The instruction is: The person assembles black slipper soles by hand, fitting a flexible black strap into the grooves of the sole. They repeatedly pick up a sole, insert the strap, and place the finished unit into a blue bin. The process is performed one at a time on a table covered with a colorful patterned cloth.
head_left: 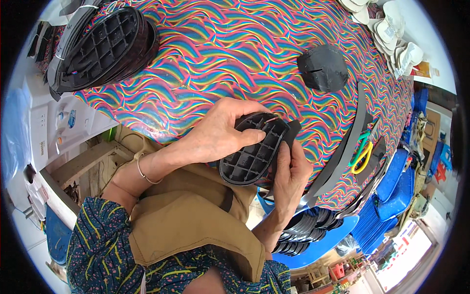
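Both my hands hold a black sole-shaped piece (pixel 247 159) over the near edge of the table, its gridded, ribbed side facing up. My left hand (pixel 218 130) grips it from the left, with the thumb resting on the ribs and the fingers over its far end. At its right side my right hand (pixel 291 171) is closed, thumb by the rim, on a thin black strip (pixel 293 131) that sticks out past the far right edge. How far the strip runs around the piece is hidden.
Gridded black soles (pixel 105 44) are stacked at the far left. A black curved sheet (pixel 323 68) lies at the far right, near long dark strips (pixel 342 157) and yellow-and-green-handled scissors (pixel 361 158). Pale cut pieces (pixel 389 29) line the back right. Black parts (pixel 303 230) fill a blue tub (pixel 342 230) below.
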The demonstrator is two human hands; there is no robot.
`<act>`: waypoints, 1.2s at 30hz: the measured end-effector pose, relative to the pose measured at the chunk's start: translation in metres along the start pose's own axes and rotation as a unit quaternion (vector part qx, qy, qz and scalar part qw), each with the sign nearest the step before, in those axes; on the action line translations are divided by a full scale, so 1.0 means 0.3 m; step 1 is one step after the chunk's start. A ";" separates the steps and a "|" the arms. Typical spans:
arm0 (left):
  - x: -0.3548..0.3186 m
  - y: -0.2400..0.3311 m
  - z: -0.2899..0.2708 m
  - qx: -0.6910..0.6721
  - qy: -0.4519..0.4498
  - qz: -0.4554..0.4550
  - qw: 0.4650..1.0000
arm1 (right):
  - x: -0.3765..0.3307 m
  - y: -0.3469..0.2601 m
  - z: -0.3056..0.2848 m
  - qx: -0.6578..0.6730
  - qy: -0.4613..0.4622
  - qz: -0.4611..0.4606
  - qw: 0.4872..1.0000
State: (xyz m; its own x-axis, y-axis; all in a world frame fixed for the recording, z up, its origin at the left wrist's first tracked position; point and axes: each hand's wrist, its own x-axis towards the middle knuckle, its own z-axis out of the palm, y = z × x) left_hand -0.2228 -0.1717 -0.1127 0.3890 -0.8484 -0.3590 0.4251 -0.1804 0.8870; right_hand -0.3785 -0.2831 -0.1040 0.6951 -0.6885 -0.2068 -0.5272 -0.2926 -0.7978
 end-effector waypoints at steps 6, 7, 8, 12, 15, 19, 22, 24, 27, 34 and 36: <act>0.008 -0.015 -0.001 0.005 -0.010 -0.012 1.000 | -0.002 0.012 0.001 0.000 0.001 -0.014 1.000; 0.009 -0.015 0.000 0.003 -0.015 -0.011 1.000 | -0.001 0.011 -0.001 0.001 -0.004 -0.009 1.000; 0.008 -0.016 0.001 0.006 -0.014 -0.011 1.000 | 0.000 0.009 -0.003 0.002 -0.008 -0.004 1.000; 0.010 -0.016 0.000 0.004 -0.015 -0.006 1.000 | -0.005 -0.023 0.002 0.010 0.006 0.017 1.000; 0.009 -0.013 0.002 -0.003 -0.018 -0.009 1.000 | -0.004 -0.021 0.006 0.016 0.010 0.010 1.000; 0.008 -0.009 0.004 0.003 -0.012 0.004 1.000 | -0.007 -0.017 0.009 -0.024 0.011 -0.019 0.999; 0.006 -0.010 0.002 -0.012 -0.010 0.007 1.000 | -0.009 -0.016 0.007 -0.059 0.004 -0.041 0.997; 0.004 -0.008 0.006 -0.011 -0.003 0.011 1.000 | -0.012 -0.019 0.004 -0.079 -0.004 -0.052 0.995; -0.006 0.020 0.011 0.010 0.013 0.022 1.000 | -0.022 -0.023 -0.001 -0.084 -0.006 -0.063 0.994; -0.026 0.051 0.041 0.044 0.073 0.054 0.995 | -0.069 0.017 -0.016 0.020 -0.015 -0.036 0.999; -0.026 0.048 0.035 0.050 0.073 0.071 0.994 | -0.090 0.009 -0.023 0.040 -0.027 0.018 0.999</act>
State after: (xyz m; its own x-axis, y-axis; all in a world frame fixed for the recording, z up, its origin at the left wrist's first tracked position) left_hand -0.2282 -0.1729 -0.0939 0.5568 -0.7886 -0.2610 0.2780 -0.1191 0.9532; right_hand -0.4020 -0.2697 -0.0966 0.7032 -0.6596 -0.2655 -0.5136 -0.2129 -0.8312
